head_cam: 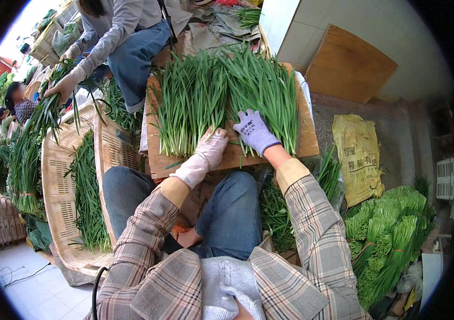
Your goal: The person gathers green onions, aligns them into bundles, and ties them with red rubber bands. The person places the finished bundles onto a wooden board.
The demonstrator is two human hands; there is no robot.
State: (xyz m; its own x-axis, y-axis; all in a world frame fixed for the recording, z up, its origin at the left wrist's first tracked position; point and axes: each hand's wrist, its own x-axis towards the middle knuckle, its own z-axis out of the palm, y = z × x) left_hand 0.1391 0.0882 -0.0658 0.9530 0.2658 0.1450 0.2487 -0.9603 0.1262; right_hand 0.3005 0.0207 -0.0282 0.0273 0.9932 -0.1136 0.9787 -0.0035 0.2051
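Observation:
Two side-by-side piles of garlic chives, a left pile (195, 104) and a right pile (265, 92), lie on a wooden board (311, 138) before me, leaves pointing away. My left hand (209, 150), in a thin whitish glove, has its fingers curled at the lower right stems of the left pile; whether it grips any is hidden. In a lavender knit glove, my right hand (254, 130) lies palm down over the stems of the right pile, fingers slightly apart. A few loose pieces of leaf are scattered along the board's near edge.
A plastic crate (57, 172) holding chives stands at my left. Beyond it, a co-worker's gloved hand (65, 86) grips a bunch of chives. Tied bundles (387, 232) are stacked on the right, near a yellow woven sack (357, 156). A wooden panel (351, 64) leans on the wall.

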